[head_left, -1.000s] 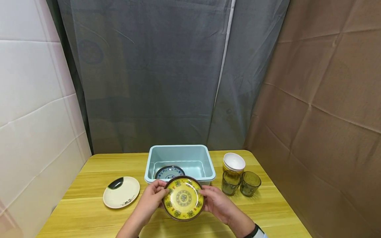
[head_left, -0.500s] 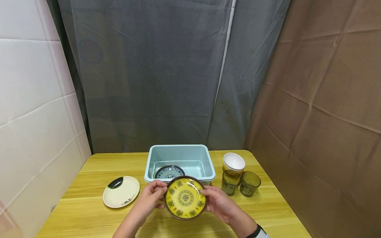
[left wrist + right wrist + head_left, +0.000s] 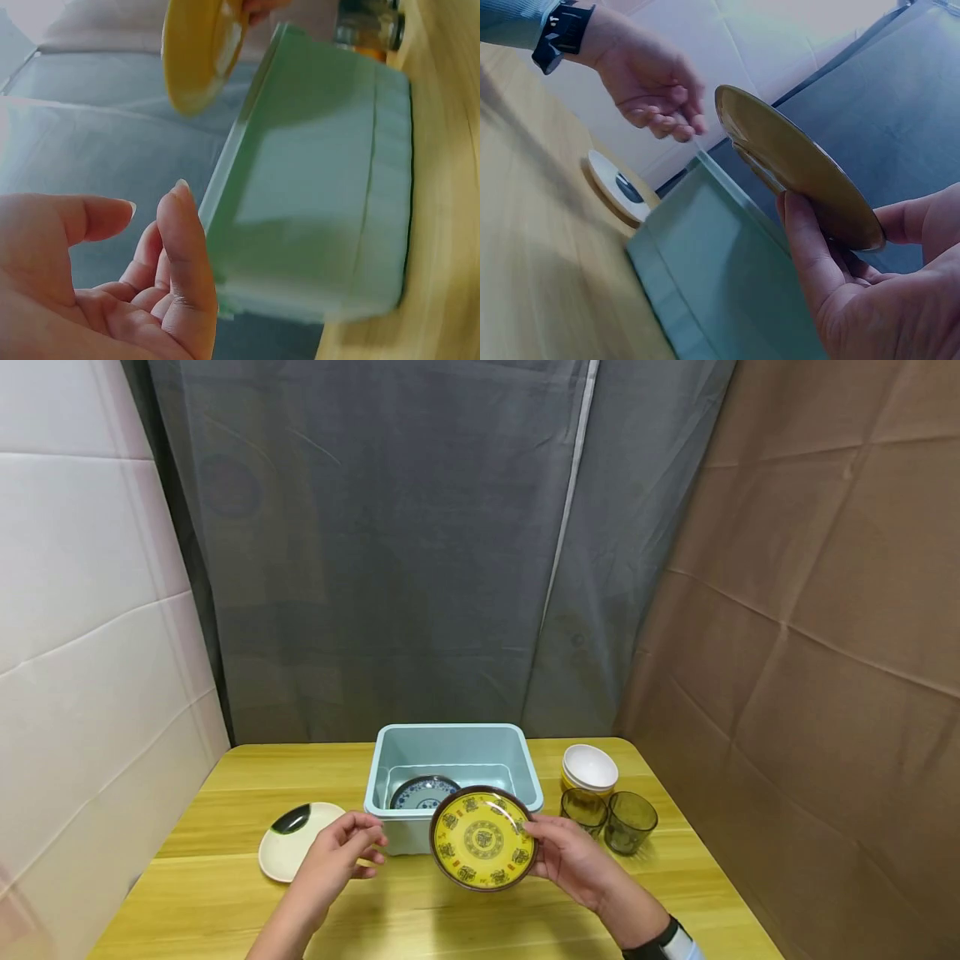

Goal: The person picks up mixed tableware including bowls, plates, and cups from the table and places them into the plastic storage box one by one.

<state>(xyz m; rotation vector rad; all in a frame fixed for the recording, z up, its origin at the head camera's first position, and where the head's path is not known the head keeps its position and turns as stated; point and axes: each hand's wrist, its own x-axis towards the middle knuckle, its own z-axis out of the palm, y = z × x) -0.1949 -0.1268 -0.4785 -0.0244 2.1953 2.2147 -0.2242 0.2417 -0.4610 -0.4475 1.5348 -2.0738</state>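
My right hand (image 3: 573,864) pinches the right rim of a yellow plate (image 3: 483,839) with a dark brown edge, thumb on its patterned face and fingers behind. The plate is held up in front of the light blue bin (image 3: 408,837), tilted so its face shows in the head view. In the right wrist view its plain brownish underside (image 3: 802,165) shows. My left hand (image 3: 333,860) is apart from the plate, holding nothing, its fingers loosely bent with a gap to the thumb. Inside the bin lies a blue-patterned plate (image 3: 423,793) with a dark rim, partly hidden.
A cream plate (image 3: 285,852) with a dark green patch lies at the left of the wooden table (image 3: 225,893), partly behind my left hand. On the right stand stacked white bowls (image 3: 590,767) and two dark green glasses (image 3: 632,822).
My left hand has let go of the yellow plate and moved left. The right hand has carried the plate slightly right and up, toward the bin.
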